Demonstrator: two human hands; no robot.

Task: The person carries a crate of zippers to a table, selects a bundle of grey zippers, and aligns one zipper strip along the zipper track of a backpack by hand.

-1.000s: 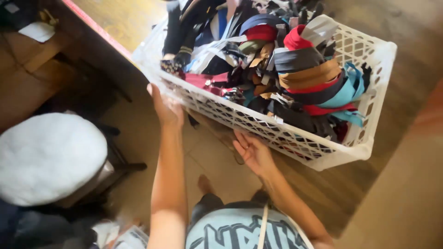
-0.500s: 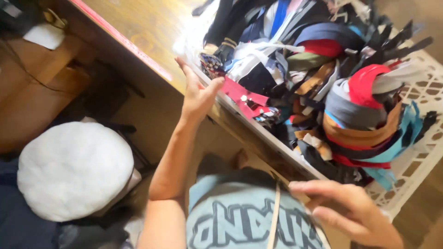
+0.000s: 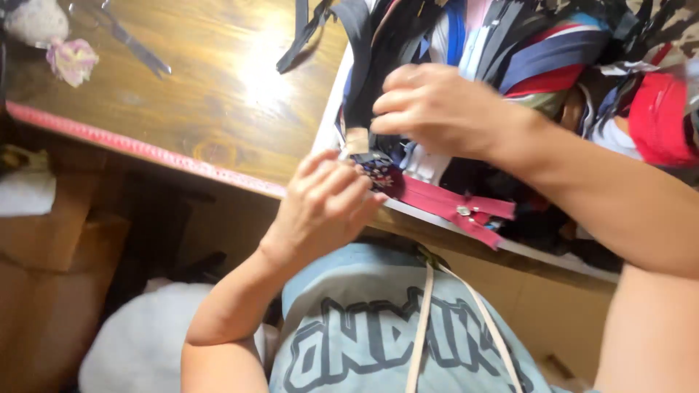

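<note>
1. The person's left hand (image 3: 324, 207) is curled at the near rim of the white basket (image 3: 329, 120), its fingertips pinching a small dark patterned zipper end (image 3: 375, 169) that hangs over the edge.
2. The right hand (image 3: 437, 109) is clenched around a bundle of dark zipper strips (image 3: 358, 80) rising out of the pile, gripping them just above a pale tape tab (image 3: 356, 140).
3. The step in hand looks like sorting: one strip is being separated from the tangled mass while the other hand steadies the end.
4. A judgement only: freeing one piece calls for a firm pinch on its end and a slow pull, since the strips overlap and could drag neighbours over the rim.
5. A maroon zipper (image 3: 451, 205) with a metal slider lies draped over the basket's near edge, just beside the left hand.
6. The basket sits on a worn wooden tabletop (image 3: 204, 87) with a red measuring strip (image 3: 138, 149) along its front edge.
7. Scissors (image 3: 127, 40) and a crumpled scrap of cloth (image 3: 71, 60) lie at the far left, well apart from the hands.
8. Below the tabletop are a cardboard box (image 3: 51, 291) and a white rounded cushion (image 3: 138, 349); the room is warmly lit.
</note>
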